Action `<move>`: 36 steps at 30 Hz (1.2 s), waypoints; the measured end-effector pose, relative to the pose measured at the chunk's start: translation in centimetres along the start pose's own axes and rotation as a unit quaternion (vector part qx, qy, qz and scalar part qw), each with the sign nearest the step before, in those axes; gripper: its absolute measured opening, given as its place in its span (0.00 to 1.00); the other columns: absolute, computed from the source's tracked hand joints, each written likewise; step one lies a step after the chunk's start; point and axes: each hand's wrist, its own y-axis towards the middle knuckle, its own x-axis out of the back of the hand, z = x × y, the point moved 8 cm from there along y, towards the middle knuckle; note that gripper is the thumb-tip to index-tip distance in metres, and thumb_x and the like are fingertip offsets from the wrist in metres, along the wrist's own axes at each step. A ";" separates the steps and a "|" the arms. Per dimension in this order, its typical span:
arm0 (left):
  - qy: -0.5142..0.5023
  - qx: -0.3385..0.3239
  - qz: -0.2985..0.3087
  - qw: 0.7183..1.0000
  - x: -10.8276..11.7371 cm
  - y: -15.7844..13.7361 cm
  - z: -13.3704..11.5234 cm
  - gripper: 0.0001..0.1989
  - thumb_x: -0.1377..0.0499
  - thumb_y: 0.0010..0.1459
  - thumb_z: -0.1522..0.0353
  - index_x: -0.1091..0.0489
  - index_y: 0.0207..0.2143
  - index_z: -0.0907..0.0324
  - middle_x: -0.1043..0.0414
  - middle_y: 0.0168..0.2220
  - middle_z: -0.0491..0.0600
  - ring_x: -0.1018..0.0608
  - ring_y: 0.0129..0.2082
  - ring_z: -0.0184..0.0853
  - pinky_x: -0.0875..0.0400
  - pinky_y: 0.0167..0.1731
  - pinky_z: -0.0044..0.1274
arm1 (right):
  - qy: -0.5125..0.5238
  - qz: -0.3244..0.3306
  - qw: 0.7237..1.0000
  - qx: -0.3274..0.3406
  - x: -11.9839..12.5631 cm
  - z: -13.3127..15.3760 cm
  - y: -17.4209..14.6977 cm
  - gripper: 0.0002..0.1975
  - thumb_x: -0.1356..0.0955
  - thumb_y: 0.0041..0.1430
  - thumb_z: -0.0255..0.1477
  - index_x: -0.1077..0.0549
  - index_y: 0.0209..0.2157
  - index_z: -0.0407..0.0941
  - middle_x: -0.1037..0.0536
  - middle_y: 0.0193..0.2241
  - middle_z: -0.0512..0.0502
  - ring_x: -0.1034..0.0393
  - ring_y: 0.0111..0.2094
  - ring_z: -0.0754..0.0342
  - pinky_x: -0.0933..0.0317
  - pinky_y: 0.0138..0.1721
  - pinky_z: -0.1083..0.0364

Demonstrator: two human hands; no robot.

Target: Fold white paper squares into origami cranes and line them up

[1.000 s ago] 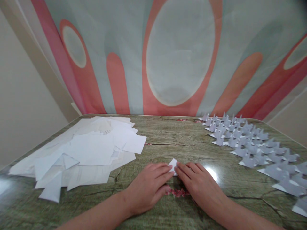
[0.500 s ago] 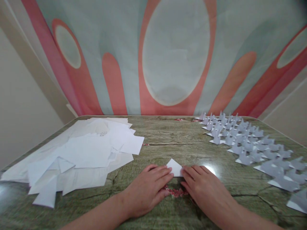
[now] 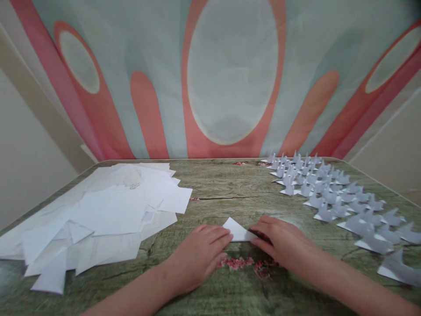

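A small white folded paper (image 3: 237,231) lies on the table in front of me, its peak pointing away. My left hand (image 3: 205,248) rests flat over its left side, fingers stretched out and pressing it down; that side is hidden under them. At the opposite corner, my right hand (image 3: 276,237) pinches the paper between thumb and fingers, slightly lifted off the tabletop.
To the left spreads a heap of white paper sheets (image 3: 112,210), with a loose folded piece (image 3: 52,272) at its near edge. Rows of folded paper birds (image 3: 325,213) stand along the right side. A patterned sheet (image 3: 230,74) hangs behind the wood-grain table (image 3: 217,180).
My right hand has gone from lying flat against the paper to pinching its right corner, which is drawn out to the right. The left hand stays on the paper. The view has shifted slightly.
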 end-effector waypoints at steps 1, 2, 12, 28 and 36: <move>0.006 -0.002 -0.002 1.000 0.1 0.3 -0.1 0.18 0.50 0.60 0.69 0.42 0.53 0.57 0.35 0.51 0.50 0.34 0.50 0.37 0.41 0.50 0.31 | 0.035 0.011 0.999 -0.007 -0.1 -0.4 0.2 0.03 0.34 0.52 0.28 0.26 0.29 0.47 0.27 0.25 0.50 0.32 0.27 0.55 0.42 0.28 0.58; 0.014 -0.003 -0.004 1.000 0.1 0.6 -0.1 0.17 0.50 0.60 0.70 0.40 0.52 0.58 0.34 0.49 0.51 0.33 0.49 0.37 0.39 0.49 0.30 | 0.066 0.020 0.997 -0.022 -0.1 -0.8 0.4 0.03 0.33 0.52 0.28 0.26 0.29 0.47 0.27 0.25 0.51 0.33 0.26 0.56 0.43 0.26 0.59; 0.052 -0.025 -0.043 0.997 -0.3 2.9 1.2 0.14 0.51 0.59 0.72 0.34 0.46 0.59 0.33 0.48 0.52 0.31 0.48 0.36 0.35 0.48 0.30 | 0.173 0.019 0.983 -0.056 -0.3 -2.6 1.5 0.06 0.35 0.52 0.26 0.26 0.32 0.46 0.26 0.25 0.51 0.34 0.26 0.57 0.43 0.26 0.59; 0.030 -0.026 -0.070 0.997 -0.7 2.6 1.5 0.15 0.52 0.60 0.73 0.36 0.49 0.60 0.34 0.51 0.52 0.33 0.52 0.34 0.37 0.52 0.28 | 0.059 -0.141 0.981 0.118 -0.4 1.7 0.8 0.12 0.38 0.58 0.22 0.27 0.40 0.45 0.26 0.39 0.43 0.34 0.40 0.52 0.36 0.41 0.51; 0.017 -0.006 -0.071 0.997 -0.9 2.4 1.7 0.16 0.52 0.59 0.74 0.37 0.50 0.62 0.36 0.52 0.54 0.34 0.53 0.33 0.38 0.53 0.27 | 0.080 -0.152 0.976 0.132 -0.6 2.0 0.7 0.16 0.39 0.57 0.19 0.28 0.44 0.45 0.26 0.39 0.42 0.34 0.40 0.53 0.35 0.41 0.51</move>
